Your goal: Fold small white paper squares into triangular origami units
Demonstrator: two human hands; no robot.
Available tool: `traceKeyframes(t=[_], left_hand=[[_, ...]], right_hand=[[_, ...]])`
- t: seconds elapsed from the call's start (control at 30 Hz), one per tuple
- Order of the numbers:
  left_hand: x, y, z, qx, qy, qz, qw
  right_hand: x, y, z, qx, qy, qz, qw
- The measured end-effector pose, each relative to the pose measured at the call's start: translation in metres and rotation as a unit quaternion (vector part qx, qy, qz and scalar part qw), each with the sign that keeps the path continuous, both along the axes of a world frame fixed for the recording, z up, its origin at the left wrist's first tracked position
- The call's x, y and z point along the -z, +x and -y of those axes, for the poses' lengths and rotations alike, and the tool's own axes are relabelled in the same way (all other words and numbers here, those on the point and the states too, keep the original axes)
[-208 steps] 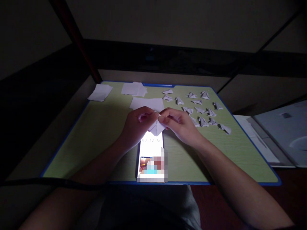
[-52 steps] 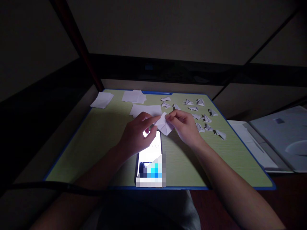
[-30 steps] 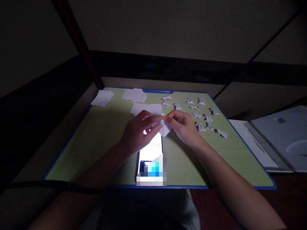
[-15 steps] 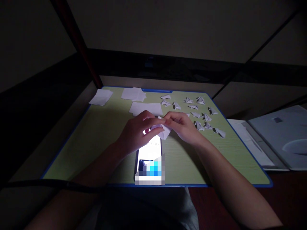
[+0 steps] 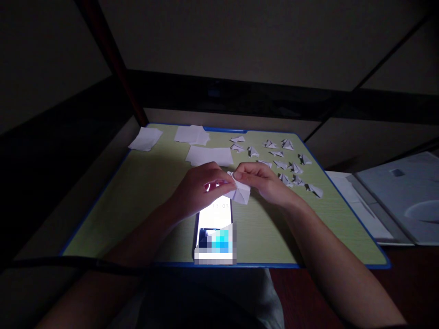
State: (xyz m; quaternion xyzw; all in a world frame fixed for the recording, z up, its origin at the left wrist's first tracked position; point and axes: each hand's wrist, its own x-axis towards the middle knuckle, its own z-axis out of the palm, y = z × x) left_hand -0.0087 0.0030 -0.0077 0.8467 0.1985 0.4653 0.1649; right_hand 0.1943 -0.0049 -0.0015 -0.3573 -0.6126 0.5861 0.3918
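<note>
A small white paper piece [image 5: 240,191], partly folded, hangs just above the green board [image 5: 144,183]. My left hand [image 5: 199,188] pinches its left edge and my right hand [image 5: 265,180] pinches its top right. Both hands meet over the top of a lit phone [image 5: 215,228] that lies flat on the board. Several finished folded paper pieces [image 5: 291,167] are scattered to the right of my right hand.
Stacks of flat white sheets lie at the board's far side: one [image 5: 145,138] at the left corner, one [image 5: 192,135] beside it, one [image 5: 210,156] just beyond my hands. A grey folder or laptop [image 5: 401,196] sits off the board's right. The room is dark.
The paper piece has been turned and folded between my fingers and now hangs lower, with its point down to the right. My hands have stayed over the phone's top.
</note>
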Motion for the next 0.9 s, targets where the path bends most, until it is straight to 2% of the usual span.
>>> traceKeyframes(t=[0.17, 0.43, 0.73, 0.9], left_hand=[[0.0, 0.0, -0.001, -0.015, -0.007, -0.001, 1.0], [-0.002, 0.002, 0.001, -0.061, -0.036, 0.018, 0.997], [0.001, 0.003, -0.001, -0.071, -0.033, 0.026, 0.997], [-0.003, -0.001, 0.0, -0.042, -0.058, 0.007, 0.997]], right_hand=[[0.0, 0.0, 0.001, -0.013, 0.007, -0.006, 1.0], [-0.001, -0.008, 0.005, 0.037, 0.078, 0.027, 0.996], [-0.001, -0.011, 0.004, 0.052, 0.042, 0.043, 0.997], [0.0, -0.01, 0.003, 0.066, 0.043, 0.031, 0.996]])
